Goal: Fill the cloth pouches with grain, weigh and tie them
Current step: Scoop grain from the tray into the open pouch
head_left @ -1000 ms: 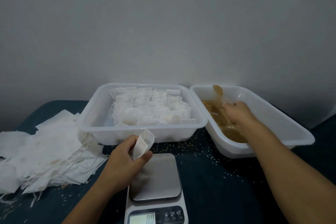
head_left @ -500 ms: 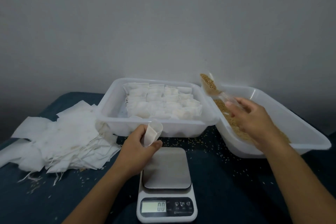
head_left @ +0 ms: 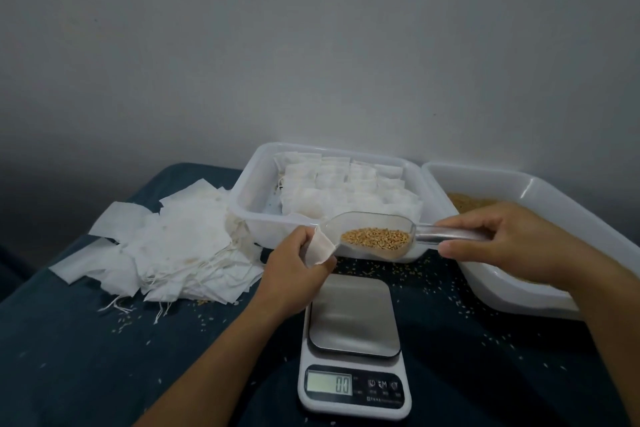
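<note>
1. Clear plastic scoop (head_left: 372, 236), part-loaded with grain (head_left: 375, 238); handle held between thumb and curled fingers of the right hand (head_left: 512, 243). Its lip sits at, perhaps just inside, the mouth of the cloth pouch (head_left: 319, 250); exact contact cannot be told.
2. White cloth pouch, pinched open between thumb and fingers of the left hand (head_left: 294, 274), held above the far edge of the digital scale (head_left: 353, 343).
3. Scale: steel platter bare, display appears to read zero.
4. Left tub (head_left: 249, 191), translucent plastic: rows of white pouches packed inside, apparently filled. Right tub (head_left: 540, 194): loose grain stock.
5. Heap of flat empty pouches (head_left: 166, 253) with trailing drawstrings, on the dark blue cloth-covered bench (head_left: 104, 357), left of the tubs.
6. Stray grains scattered on the bench around the scale.
7. Risks, as judged: the pouch mouth looks narrower than the scoop, so a quick tip would likely spill grain over the rim onto the platter and bench; a slackened pinch could let the mouth fold shut mid-pour; grains landing on the platter would skew the weighing.
</note>
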Motion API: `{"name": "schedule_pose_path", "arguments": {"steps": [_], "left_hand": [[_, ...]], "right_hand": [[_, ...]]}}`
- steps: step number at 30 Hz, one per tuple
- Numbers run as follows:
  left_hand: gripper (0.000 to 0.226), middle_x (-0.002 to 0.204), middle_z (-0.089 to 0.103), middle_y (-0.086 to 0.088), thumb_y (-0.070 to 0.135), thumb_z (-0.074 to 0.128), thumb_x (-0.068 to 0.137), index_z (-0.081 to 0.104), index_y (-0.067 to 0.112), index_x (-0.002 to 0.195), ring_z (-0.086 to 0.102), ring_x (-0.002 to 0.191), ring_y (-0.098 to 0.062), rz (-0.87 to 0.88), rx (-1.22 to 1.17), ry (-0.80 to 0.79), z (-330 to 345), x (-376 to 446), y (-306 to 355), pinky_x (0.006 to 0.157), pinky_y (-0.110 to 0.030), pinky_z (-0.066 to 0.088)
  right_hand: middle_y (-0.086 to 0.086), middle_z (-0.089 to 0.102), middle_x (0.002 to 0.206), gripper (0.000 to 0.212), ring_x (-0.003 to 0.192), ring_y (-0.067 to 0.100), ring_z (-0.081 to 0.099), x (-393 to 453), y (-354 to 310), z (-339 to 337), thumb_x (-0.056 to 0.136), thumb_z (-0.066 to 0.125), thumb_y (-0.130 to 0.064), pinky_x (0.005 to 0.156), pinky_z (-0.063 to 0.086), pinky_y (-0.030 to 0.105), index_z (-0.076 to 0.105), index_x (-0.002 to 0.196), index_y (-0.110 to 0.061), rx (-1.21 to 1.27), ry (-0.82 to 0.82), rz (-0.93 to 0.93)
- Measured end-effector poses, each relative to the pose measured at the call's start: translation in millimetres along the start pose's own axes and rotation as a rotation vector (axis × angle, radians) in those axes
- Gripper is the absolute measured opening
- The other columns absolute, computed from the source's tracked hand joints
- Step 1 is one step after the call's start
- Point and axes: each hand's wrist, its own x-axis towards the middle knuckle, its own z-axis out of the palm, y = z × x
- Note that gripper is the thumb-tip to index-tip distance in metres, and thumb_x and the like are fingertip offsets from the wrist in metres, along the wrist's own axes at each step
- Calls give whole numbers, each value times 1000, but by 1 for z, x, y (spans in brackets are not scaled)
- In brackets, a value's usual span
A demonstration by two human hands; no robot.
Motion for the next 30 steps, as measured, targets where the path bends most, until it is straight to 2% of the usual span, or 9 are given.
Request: {"name": "schedule_pose_path", "arguments": {"steps": [3, 5, 7, 10, 12, 17, 21, 26, 30], "left_hand": [[20, 88, 69, 16, 27, 80, 86, 62, 31, 93, 64, 80, -3, 41, 7, 0, 0, -1, 2, 65, -17, 50], [19, 89, 69, 10, 29, 80, 85, 62, 28, 92, 64, 82, -11, 71, 26, -2, 1, -2, 2, 70, -28, 52], [19, 89, 68, 7, 29, 79, 85, 61, 26, 92, 63, 83, -16, 102, 56, -13, 2, -3, 2, 72, -34, 53], [20, 91, 67, 8, 24, 79, 84, 61, 27, 93, 64, 85, -13, 132, 98, -48, 1, -3, 1, 75, -38, 55], [23, 91, 67, 10, 24, 80, 83, 60, 29, 93, 64, 84, -9, 144, 103, -72, 1, -3, 1, 74, -36, 56], [22, 92, 68, 12, 34, 80, 83, 61, 30, 95, 64, 84, -9, 172, 71, -123, 1, -4, 0, 73, -33, 55], [21, 95, 70, 13, 35, 80, 86, 63, 31, 98, 66, 87, -8, 189, 75, -136, 2, -5, 1, 76, -33, 58], [22, 96, 69, 19, 35, 80, 87, 60, 35, 97, 64, 90, -1, 196, 110, -127, 2, -4, 2, 70, -13, 51], [20, 93, 70, 18, 32, 79, 87, 61, 32, 96, 64, 88, -1, 214, 118, -110, 1, -4, 3, 68, -12, 49]], "right_hand": [[-31, 75, 103, 43, 96, -8, 68, 2, -11, -9, 62, 77, -72, 89, 49, 26, 77, 103, -60, -84, -52, -18], [-28, 77, 97, 40, 90, -9, 68, 4, -19, -13, 64, 78, -67, 80, 45, 20, 79, 102, -55, -87, -83, -13], [-24, 76, 87, 32, 79, -8, 67, 8, -25, -17, 70, 82, -60, 71, 41, 14, 80, 101, -52, -136, -110, -9], [-18, 71, 69, 22, 61, -4, 59, 13, -35, -21, 77, 85, -52, 59, 39, 8, 81, 98, -52, -215, -126, -18], [-18, 70, 67, 21, 59, -4, 58, 16, -40, -24, 77, 85, -53, 57, 39, 7, 80, 96, -55, -256, -130, -27], [-17, 72, 71, 23, 60, -5, 59, 18, -56, -34, 74, 80, -65, 62, 40, 20, 75, 96, -64, -328, -186, -7], [-26, 71, 71, 22, 64, -9, 62, 20, -71, -40, 75, 79, -64, 62, 38, 19, 78, 96, -59, -389, -200, 5], [-31, 70, 71, 22, 69, -14, 63, 21, -90, -46, 76, 81, -62, 62, 39, 19, 78, 97, -57, -468, -178, -23], [-38, 66, 70, 22, 67, -19, 60, 21, -102, -45, 78, 78, -60, 60, 38, 18, 78, 99, -54, -554, -177, -53]]}}
